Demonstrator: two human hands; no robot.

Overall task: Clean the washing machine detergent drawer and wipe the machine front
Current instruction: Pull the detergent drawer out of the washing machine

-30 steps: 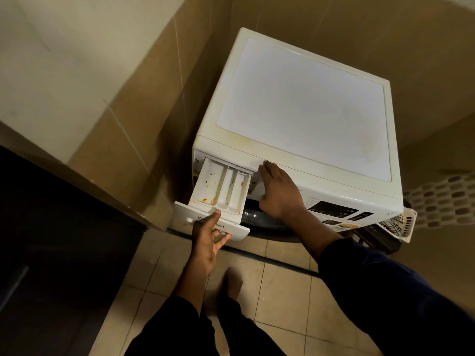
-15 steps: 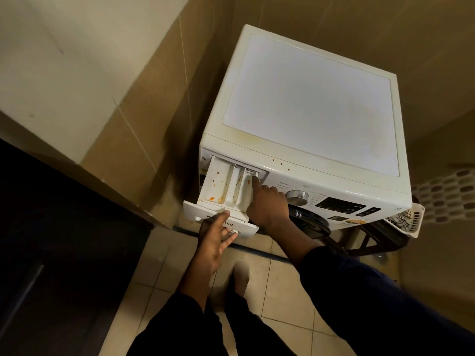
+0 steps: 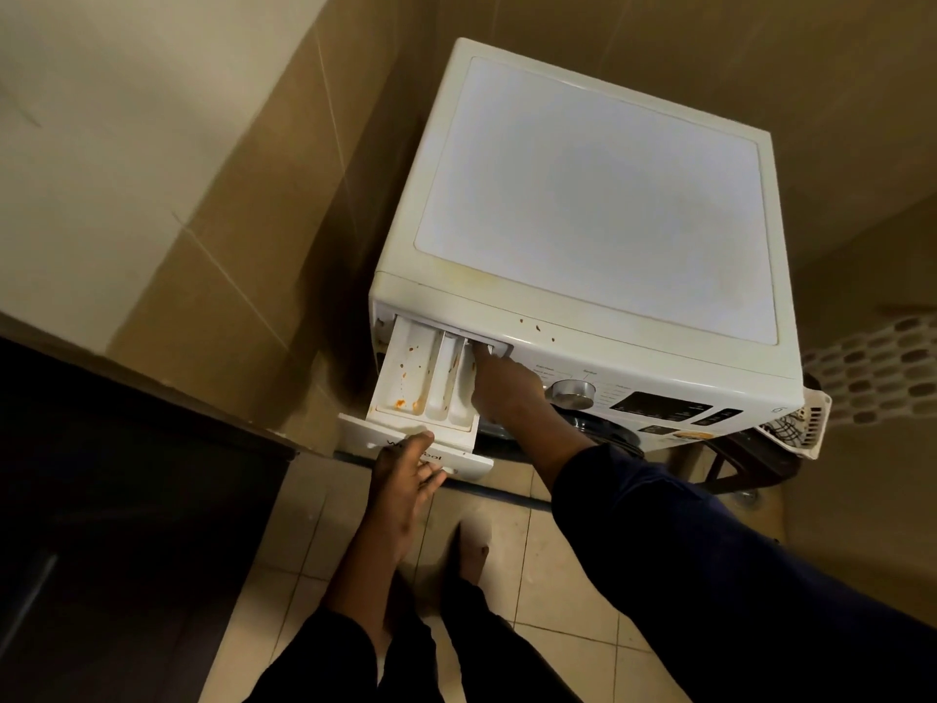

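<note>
Detergent drawer [image 3: 416, 378] out, left hand [image 3: 405, 479] gripping, right hand [image 3: 507, 393] touching inside

Beige tiled walls [image 3: 243, 205], tiled floor [image 3: 552, 591], dim light

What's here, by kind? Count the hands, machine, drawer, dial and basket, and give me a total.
Hands: 2 (left hand, right hand)
Washing machine: 1
Detergent drawer: 1
Dial: 1
Laundry basket: 1
Total: 6

1. The front of the detergent drawer [image 3: 361, 431] carries a dark brand word. Only "W" and "ool" show, with the left hand [image 3: 405, 476] covering the middle letters.
2. The small print on the control panel [image 3: 659, 407] is too blurred to read.
</note>
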